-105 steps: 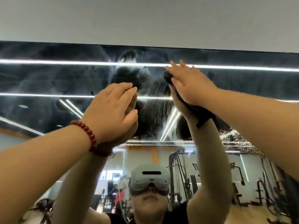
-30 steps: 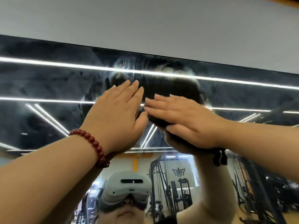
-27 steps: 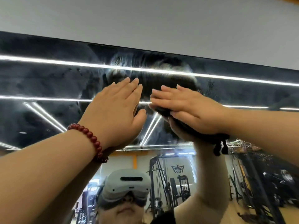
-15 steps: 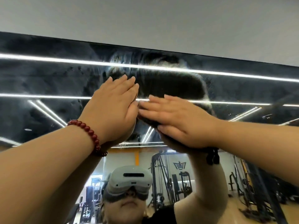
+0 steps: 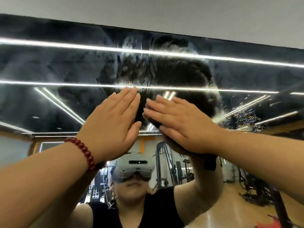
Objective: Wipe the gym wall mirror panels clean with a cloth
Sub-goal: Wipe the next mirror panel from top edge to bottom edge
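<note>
The right hand (image 5: 184, 125) is pressing a dark cloth (image 5: 155, 123) flat on the streaked wall mirror (image 5: 65, 66), fingers straight and together. The left hand (image 5: 113, 124) is resting beside it, fingers together; overlapping strokes would be best.

Streaked mirror (image 5: 65, 66) (wall-mounted) bears a pressed cloth (image 5: 154, 123).

A plain pale grey wall (image 5: 181, 12) runs along the top of the view. The rest of the room shows only as a reflection. Long white strip lights (image 5: 230, 60) cross a dark ceiling (image 5: 49, 63), some running level and others slanting in pairs. Below them stand black weight machines (image 5: 164, 163) with cables and frames, against a light wall with an orange stripe (image 5: 142, 145). A glossy wooden floor (image 5: 230, 208) in a warm tan colour lies at lower right, catching a soft glare.
</note>
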Tool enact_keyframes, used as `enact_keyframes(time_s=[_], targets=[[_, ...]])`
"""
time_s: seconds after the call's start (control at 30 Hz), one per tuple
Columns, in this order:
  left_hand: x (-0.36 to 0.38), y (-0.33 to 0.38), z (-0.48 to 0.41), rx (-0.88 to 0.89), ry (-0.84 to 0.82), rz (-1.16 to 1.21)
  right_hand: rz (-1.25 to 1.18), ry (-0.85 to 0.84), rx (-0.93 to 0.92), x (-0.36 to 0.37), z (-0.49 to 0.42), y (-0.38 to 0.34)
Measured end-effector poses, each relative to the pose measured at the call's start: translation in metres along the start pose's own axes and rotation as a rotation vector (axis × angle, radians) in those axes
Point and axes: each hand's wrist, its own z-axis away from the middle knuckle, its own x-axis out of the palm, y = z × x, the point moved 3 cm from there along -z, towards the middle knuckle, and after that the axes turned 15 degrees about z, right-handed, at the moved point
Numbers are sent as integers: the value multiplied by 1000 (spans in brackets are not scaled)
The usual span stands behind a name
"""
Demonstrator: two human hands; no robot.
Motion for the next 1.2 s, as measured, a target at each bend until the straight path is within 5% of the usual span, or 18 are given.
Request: enact_keyframes(time_s=[0.17,0.33,0.53,0.67,0.87,0.97,1.1,1.2], targets=[[-1,5,4,90,-23,26,3,-65,-96,-4,8,6],[-3,7,7,101,-29,65,-81,-80,445,-12,-38,61],[-2,8,7,104,25,83,38,-59,-55,-5,24,-29],[-2,10,8,113,-12,45,40,-157,-165,-3,47,-28],[-5,14,10,101,-98,-42,-26,-157,492,-7,13,51],[-1,25,20,83,-93,-9,31,-78,343,-1,28,16],[12,41,30,34,-53,31,43,3,-111,7,78,-53],[13,47,34,111,-69,22,52,-32,-352,5,84,-38]])
